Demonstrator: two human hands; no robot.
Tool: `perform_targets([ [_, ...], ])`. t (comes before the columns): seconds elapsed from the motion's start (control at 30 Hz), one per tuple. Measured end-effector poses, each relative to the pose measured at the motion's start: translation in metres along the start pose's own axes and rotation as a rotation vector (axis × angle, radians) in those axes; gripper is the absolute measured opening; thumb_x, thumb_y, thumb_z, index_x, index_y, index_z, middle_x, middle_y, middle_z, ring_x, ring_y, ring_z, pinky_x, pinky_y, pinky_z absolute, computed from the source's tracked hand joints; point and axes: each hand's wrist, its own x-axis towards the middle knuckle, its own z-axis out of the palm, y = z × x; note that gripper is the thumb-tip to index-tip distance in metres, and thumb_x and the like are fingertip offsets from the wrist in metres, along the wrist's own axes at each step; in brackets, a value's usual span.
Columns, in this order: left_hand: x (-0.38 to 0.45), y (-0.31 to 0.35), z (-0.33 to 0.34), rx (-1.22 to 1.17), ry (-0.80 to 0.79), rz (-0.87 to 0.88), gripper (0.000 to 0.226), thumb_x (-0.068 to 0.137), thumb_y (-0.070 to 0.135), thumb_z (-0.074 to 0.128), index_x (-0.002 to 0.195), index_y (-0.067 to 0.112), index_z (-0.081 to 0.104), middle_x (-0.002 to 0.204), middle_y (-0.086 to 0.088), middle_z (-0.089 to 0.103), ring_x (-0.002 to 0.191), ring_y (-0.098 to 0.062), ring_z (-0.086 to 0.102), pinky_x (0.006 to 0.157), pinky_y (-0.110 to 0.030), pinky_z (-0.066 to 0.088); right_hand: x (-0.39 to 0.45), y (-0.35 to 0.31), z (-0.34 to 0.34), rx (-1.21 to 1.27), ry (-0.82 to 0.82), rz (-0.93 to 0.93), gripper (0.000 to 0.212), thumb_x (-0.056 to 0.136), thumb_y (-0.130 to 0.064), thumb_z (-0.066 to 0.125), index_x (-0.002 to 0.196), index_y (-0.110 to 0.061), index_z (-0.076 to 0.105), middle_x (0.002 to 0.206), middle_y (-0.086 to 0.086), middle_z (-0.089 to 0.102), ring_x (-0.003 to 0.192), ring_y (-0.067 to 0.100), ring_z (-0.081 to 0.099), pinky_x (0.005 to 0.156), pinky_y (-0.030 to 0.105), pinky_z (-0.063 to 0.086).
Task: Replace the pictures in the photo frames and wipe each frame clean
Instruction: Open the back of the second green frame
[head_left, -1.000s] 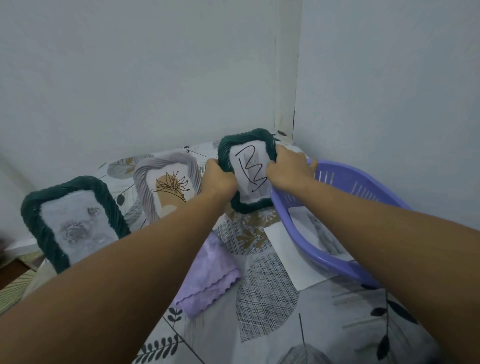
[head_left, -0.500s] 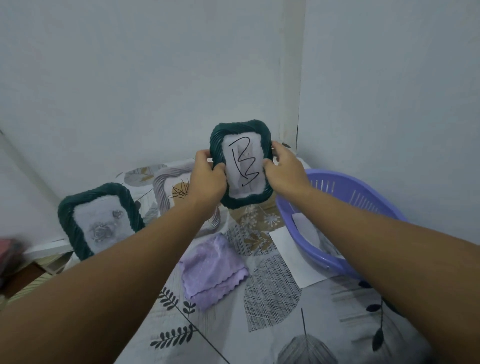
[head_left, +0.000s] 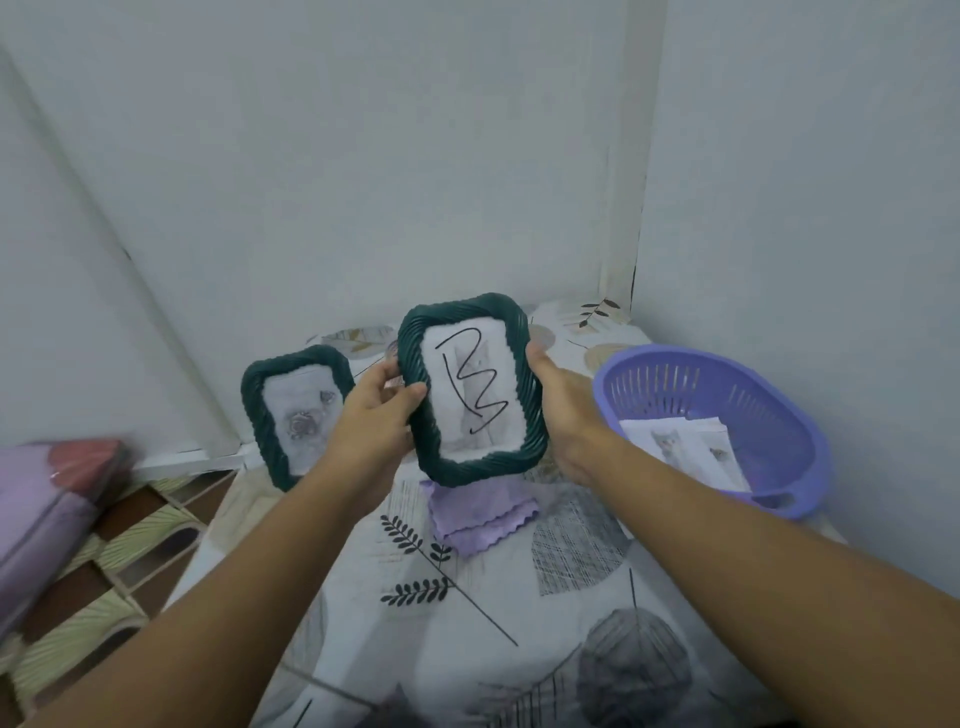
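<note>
Two dark green rope-edged photo frames are visible: one frame (head_left: 470, 387) with a black scribble across its picture is held up at centre, left hand (head_left: 376, 415) and right hand (head_left: 563, 410) gripping its side edges; the other (head_left: 296, 415) stands at centre left. One folded lilac cloth (head_left: 480, 514) lies on the leaf-patterned bench (head_left: 467, 634). One purple slotted plastic basket (head_left: 727, 426) at right holds loose prints (head_left: 685, 452). Grey walls meet behind.

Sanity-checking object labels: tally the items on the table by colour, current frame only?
Dark green: 2, the held frame and the standing frame
Purple: 2, the basket and the cloth
White: 1, the paper sheets in the basket
Total: 5
</note>
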Motion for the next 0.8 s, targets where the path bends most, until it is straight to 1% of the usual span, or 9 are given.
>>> perform_targets([
  [0.1, -0.016, -0.004, -0.017, -0.04, -0.002, -0.017, 0.029, 0.107, 0.007, 0.05, 0.134, 0.016, 0.058, 0.111, -0.009, 0.074, 0.088, -0.015, 0.075, 0.073, -0.034, 0.061, -0.011, 0.012, 0.016, 0.056, -0.042, 0.043, 0.063, 0.09, -0.072, 0.049, 0.131, -0.028, 0.069, 0.129, -0.004, 0.071, 0.123, 0.023, 0.064, 0.112, 0.048, 0.045],
  [0.2, -0.032, -0.008, -0.03, -0.045, 0.004, -0.035, 0.028, 0.107, 0.007, 0.05, 0.132, 0.017, 0.058, 0.106, -0.006, 0.071, 0.076, -0.008, 0.074, 0.064, -0.026, 0.059, -0.02, 0.022, 0.025, 0.12, -0.083, 0.088, 0.058, 0.092, -0.067, 0.049, 0.13, -0.028, 0.069, 0.127, 0.0, 0.072, 0.123, 0.027, 0.064, 0.112, 0.052, 0.045],
  [0.33, -0.046, -0.018, -0.045, -0.021, 0.028, -0.062, 0.029, 0.107, 0.009, 0.051, 0.134, 0.02, 0.057, 0.116, -0.01, 0.07, 0.096, -0.019, 0.07, 0.076, -0.035, 0.059, -0.031, 0.034, 0.034, 0.139, -0.138, 0.162, 0.054, 0.101, -0.061, 0.043, 0.127, -0.023, 0.071, 0.121, 0.006, 0.075, 0.115, 0.03, 0.069, 0.106, 0.052, 0.05],
  [0.43, -0.052, -0.024, -0.055, -0.039, 0.038, -0.065, 0.032, 0.107, 0.009, 0.053, 0.136, 0.021, 0.056, 0.113, -0.009, 0.071, 0.094, -0.019, 0.07, 0.082, -0.039, 0.058, -0.034, 0.043, 0.041, 0.159, -0.149, 0.188, 0.055, 0.099, -0.063, 0.046, 0.131, -0.023, 0.068, 0.122, 0.007, 0.074, 0.114, 0.032, 0.07, 0.106, 0.057, 0.05],
  [0.53, -0.056, -0.028, -0.062, -0.025, 0.053, -0.061, 0.03, 0.106, 0.009, 0.053, 0.132, 0.023, 0.058, 0.112, -0.01, 0.071, 0.095, -0.02, 0.069, 0.088, -0.042, 0.059, -0.038, 0.049, 0.046, 0.167, -0.142, 0.202, 0.052, 0.101, -0.06, 0.046, 0.127, -0.022, 0.07, 0.117, 0.008, 0.076, 0.109, 0.032, 0.072, 0.101, 0.056, 0.053],
  [0.63, -0.057, -0.034, -0.068, 0.009, 0.077, -0.07, 0.031, 0.107, 0.01, 0.053, 0.136, 0.021, 0.058, 0.114, -0.008, 0.072, 0.099, -0.019, 0.07, 0.082, -0.036, 0.058, -0.045, 0.051, 0.051, 0.16, -0.114, 0.183, 0.044, 0.102, -0.057, 0.048, 0.118, -0.025, 0.073, 0.109, 0.005, 0.078, 0.103, 0.031, 0.074, 0.093, 0.055, 0.058],
  [0.7, -0.058, -0.036, -0.069, 0.051, 0.098, -0.08, 0.033, 0.107, 0.012, 0.053, 0.138, 0.021, 0.058, 0.114, -0.004, 0.072, 0.1, -0.016, 0.07, 0.079, -0.03, 0.057, -0.047, 0.055, 0.054, 0.116, -0.073, 0.148, 0.039, 0.103, -0.054, 0.048, 0.112, -0.025, 0.073, 0.102, 0.003, 0.079, 0.095, 0.027, 0.076, 0.084, 0.047, 0.062],
  [0.77, -0.058, -0.041, -0.073, 0.217, 0.159, -0.043, 0.042, 0.106, 0.018, 0.057, 0.147, 0.023, 0.051, 0.117, -0.002, 0.069, 0.102, -0.013, 0.067, 0.078, -0.026, 0.053, -0.052, 0.057, 0.06, 0.039, -0.03, 0.113, 0.044, 0.104, -0.054, 0.047, 0.114, -0.02, 0.073, 0.099, 0.003, 0.08, 0.092, 0.024, 0.076, 0.08, 0.041, 0.063],
  [0.8, -0.058, -0.043, -0.075, 0.339, 0.198, -0.005, 0.047, 0.104, 0.023, 0.059, 0.15, 0.025, 0.047, 0.118, -0.001, 0.066, 0.103, -0.013, 0.064, 0.079, -0.027, 0.052, -0.053, 0.059, 0.063, 0.001, -0.014, 0.09, 0.046, 0.105, -0.054, 0.045, 0.119, -0.018, 0.072, 0.102, 0.002, 0.079, 0.096, 0.023, 0.075, 0.085, 0.04, 0.061],
])
